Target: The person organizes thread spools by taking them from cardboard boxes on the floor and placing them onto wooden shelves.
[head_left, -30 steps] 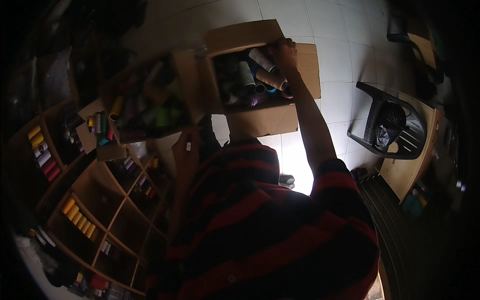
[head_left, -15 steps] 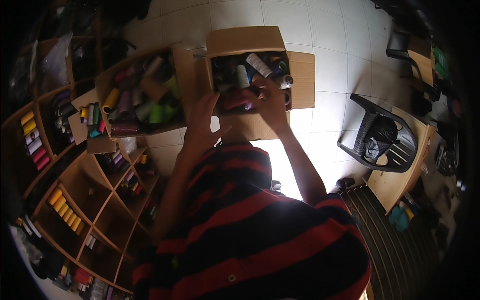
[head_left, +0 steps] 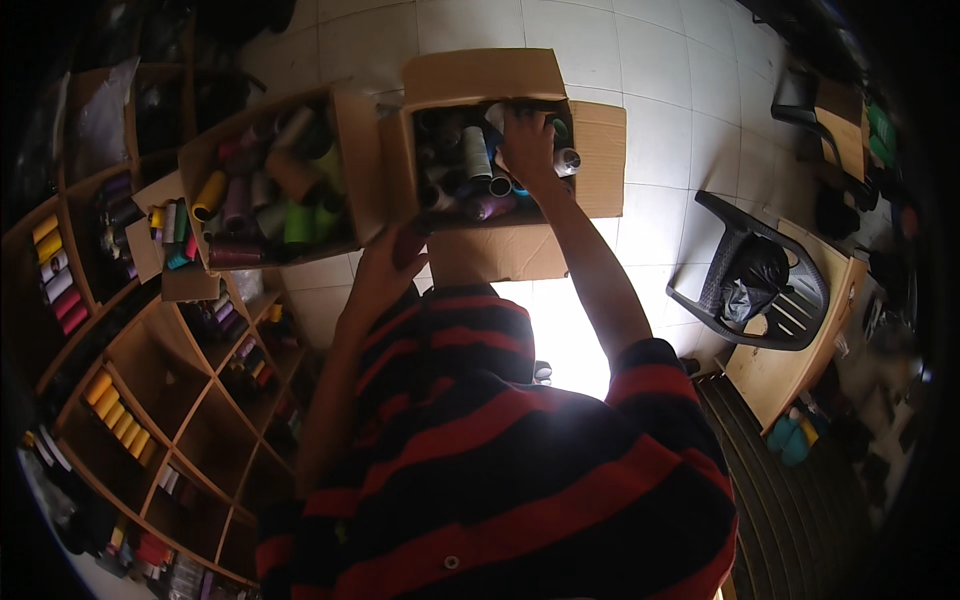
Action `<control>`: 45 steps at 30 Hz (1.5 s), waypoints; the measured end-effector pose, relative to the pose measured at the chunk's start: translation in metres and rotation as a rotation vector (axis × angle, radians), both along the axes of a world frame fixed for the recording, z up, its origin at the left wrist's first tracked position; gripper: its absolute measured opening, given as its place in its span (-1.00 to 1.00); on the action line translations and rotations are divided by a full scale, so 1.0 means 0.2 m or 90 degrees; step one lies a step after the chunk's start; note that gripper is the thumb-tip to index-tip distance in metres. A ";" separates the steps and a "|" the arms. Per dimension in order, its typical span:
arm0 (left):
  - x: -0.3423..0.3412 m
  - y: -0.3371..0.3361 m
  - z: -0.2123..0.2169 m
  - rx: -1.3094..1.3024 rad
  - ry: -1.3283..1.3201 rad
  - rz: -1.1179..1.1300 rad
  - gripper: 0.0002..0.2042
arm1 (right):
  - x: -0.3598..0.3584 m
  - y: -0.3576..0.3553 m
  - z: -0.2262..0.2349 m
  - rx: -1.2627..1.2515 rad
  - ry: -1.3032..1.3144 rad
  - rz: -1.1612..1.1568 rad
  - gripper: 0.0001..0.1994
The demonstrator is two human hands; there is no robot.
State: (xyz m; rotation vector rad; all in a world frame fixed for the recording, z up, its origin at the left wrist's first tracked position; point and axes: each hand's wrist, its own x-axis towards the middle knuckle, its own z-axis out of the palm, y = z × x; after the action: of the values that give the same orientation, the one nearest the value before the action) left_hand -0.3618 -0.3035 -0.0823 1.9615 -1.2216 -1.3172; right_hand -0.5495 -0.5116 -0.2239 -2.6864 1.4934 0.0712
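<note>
In front of me stands an open cardboard box (head_left: 500,240) of thread spools. My right hand (head_left: 528,148) reaches into it, fingers curled over a white spool (head_left: 495,116) near the far wall and hiding most of it. A pale grey-green spool (head_left: 477,152) and a purple spool (head_left: 490,207) lie beside that hand. Another white spool (head_left: 567,161) rests by the right wall. At the box's near left corner, my left hand (head_left: 380,268) is closed around a dark red spool (head_left: 408,244), dimly lit and partly covered by the fingers.
A second cardboard box (head_left: 358,165) full of coloured spools stands to the left, with a smaller carton (head_left: 190,288) of spools beside it. Wooden cubbyhole shelving (head_left: 165,345) holds spools along the left. On the right are a black plastic chair (head_left: 715,290) with a black bag and a wooden table (head_left: 770,385).
My right hand has moved farther into the box, onto the white spool. The dark red spool has left the box and is in my left hand, which has closed and come nearer me.
</note>
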 end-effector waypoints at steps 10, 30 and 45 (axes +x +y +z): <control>0.00 0.07 -0.06 0.082 -0.002 0.078 -0.55 | -0.36 0.39 0.34 0.244 -0.094 0.070 -0.49; -0.01 0.08 -0.06 0.122 0.052 0.168 -0.62 | 0.03 0.07 0.17 0.300 0.017 0.513 -0.69; -0.01 0.15 -0.07 0.099 0.052 0.194 -0.67 | 0.02 0.23 0.10 0.257 -0.101 0.648 -0.69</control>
State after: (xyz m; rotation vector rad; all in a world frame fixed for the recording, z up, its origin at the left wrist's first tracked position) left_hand -0.3639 -0.2726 -0.0964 2.0783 -0.7652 -1.3497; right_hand -0.5465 -0.4647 -0.2042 -2.6892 -0.0446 0.1756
